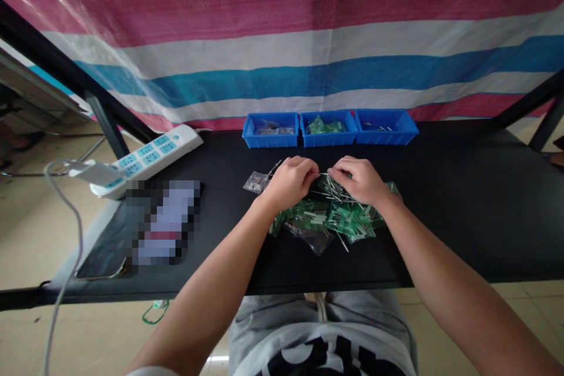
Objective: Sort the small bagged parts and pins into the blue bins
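Note:
In the head view my left hand (291,181) and my right hand (359,179) face each other above a pile, fingertips pinched. A thin silver metal rod (324,174) spans the small gap between them, and both hands seem to grip it. Beneath lie green plastic packets (350,218) with slim pieces inside, and several loose silver rods (335,189), some under my right hand. A clear packet (256,182) of small parts rests left of my left hand; another clear packet (318,239) is at the pile's near edge. My hands cover part of the pile.
Three blue bins stand at the back: the left bin (271,141) holds clear packets, the middle bin (329,139) green packets, the right bin (388,138) a few rods. A power strip (152,158) with a plugged-in cable (79,229) and a phone (103,247) lie left.

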A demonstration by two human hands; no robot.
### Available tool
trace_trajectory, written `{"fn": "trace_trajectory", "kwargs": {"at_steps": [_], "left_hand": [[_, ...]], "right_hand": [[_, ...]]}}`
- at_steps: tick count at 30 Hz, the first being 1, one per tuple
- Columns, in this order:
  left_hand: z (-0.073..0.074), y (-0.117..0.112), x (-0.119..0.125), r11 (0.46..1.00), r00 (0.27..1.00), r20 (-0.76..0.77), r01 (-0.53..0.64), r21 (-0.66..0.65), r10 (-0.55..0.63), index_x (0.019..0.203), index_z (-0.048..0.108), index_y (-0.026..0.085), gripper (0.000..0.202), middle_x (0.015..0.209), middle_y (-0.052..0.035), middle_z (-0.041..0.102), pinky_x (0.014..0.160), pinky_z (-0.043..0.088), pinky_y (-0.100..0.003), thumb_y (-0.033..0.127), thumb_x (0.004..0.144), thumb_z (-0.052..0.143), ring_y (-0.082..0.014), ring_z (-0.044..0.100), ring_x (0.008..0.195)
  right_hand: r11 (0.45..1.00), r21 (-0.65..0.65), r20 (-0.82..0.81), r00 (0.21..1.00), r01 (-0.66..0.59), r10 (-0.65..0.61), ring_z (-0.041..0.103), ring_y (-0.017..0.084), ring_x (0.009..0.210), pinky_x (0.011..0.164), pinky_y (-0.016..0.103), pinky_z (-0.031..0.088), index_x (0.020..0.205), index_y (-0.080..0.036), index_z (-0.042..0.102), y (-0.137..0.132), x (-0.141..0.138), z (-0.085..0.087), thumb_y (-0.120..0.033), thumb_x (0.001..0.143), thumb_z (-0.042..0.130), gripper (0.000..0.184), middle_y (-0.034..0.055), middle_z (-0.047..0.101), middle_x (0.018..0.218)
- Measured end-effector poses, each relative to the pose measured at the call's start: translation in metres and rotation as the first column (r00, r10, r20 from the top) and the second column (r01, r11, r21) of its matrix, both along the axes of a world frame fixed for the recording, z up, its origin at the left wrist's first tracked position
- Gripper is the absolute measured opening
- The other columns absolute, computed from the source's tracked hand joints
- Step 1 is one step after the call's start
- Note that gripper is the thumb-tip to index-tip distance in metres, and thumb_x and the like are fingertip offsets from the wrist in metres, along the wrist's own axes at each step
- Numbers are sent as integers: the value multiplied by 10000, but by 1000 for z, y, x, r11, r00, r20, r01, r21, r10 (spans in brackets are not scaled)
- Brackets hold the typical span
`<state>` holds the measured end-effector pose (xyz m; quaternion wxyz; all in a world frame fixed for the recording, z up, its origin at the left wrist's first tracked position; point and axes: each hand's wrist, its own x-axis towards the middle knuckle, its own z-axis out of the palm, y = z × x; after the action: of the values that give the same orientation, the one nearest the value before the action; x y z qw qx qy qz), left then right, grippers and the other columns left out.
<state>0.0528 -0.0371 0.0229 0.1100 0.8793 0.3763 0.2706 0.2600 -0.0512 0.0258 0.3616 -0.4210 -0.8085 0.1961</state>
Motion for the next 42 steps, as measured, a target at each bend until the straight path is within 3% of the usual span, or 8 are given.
{"fn": "trace_trajectory", "kwargs": {"at_steps": [4, 8, 13, 22, 27, 34, 38, 42], "left_hand": [[2, -3, 1, 1000, 999, 48, -17, 10, 17, 901, 624, 173, 120, 880, -58, 690, 799, 460, -311, 214, 926, 514, -185, 617, 858], [6, -4, 2, 997, 989, 131, -70, -39, 75, 1009, 634, 163, 237, 924, -74, 698, 793, 480, -306, 330, 961, 472, -184, 636, 872], [6, -2, 3, 994, 995, 89, -25, -104, 34, 729, 621, 161, 394, 715, -50, 660, 715, 459, -276, 335, 989, 382, -153, 615, 708], [4, -1, 3, 986, 975, 202, -60, -156, 91, 846, 640, 159, 182, 808, -37, 681, 716, 481, -254, 264, 922, 513, -141, 624, 740], [0, -1, 2, 987, 967, 243, -45, -156, 82, 867, 630, 160, 91, 821, -31, 673, 704, 482, -247, 217, 890, 563, -132, 612, 735], [1, -1, 1, 984, 969, 229, -54, -169, 92, 929, 629, 161, 145, 833, -25, 673, 675, 465, -232, 287, 905, 561, -130, 618, 743], [5, -1, 1, 981, 989, 130, -38, -193, 64, 747, 616, 162, 350, 692, -17, 639, 646, 429, -248, 330, 978, 413, -130, 598, 654], [6, 0, 1, 980, 993, 104, -39, -194, 60, 713, 600, 165, 329, 676, -16, 634, 654, 418, -246, 299, 964, 435, -132, 593, 644]], "right_hand": [[999, -50, -55, 998, -13, 10, 583, 161, 646, 616, 289, 424, 701, -184, 651, -1, -1, 1, -384, 902, 574, 294, 36, 651, 685], [994, -96, -94, 994, 48, -57, 577, 158, 631, 576, 283, 423, 750, -182, 671, -2, -1, 1, -442, 875, 613, 294, 43, 673, 727], [994, -82, -138, 987, 75, -86, 559, 149, 611, 564, 278, 429, 736, -184, 659, -3, -4, 2, -425, 845, 654, 264, 36, 662, 704], [991, -82, -161, 980, 104, -116, 597, 159, 669, 567, 271, 456, 882, -179, 680, -1, -6, -4, -394, 833, 651, 222, 55, 671, 823], [992, -107, -93, 992, 70, -81, 591, 167, 649, 577, 279, 441, 793, -176, 677, -2, -5, -3, -380, 902, 557, 260, 45, 664, 725], [993, -97, -95, 993, 64, -73, 593, 159, 627, 586, 279, 446, 785, -181, 675, -3, -5, -1, -317, 868, 607, 174, 36, 683, 735], [993, -99, -107, 992, 64, -74, 585, 154, 624, 584, 278, 448, 787, -188, 674, -3, -6, -1, -304, 850, 634, 138, 32, 681, 740], [992, -103, -118, 990, 70, -82, 583, 152, 630, 576, 273, 447, 808, -181, 675, -3, -6, -2, -293, 828, 661, 114, 32, 670, 741]]}}
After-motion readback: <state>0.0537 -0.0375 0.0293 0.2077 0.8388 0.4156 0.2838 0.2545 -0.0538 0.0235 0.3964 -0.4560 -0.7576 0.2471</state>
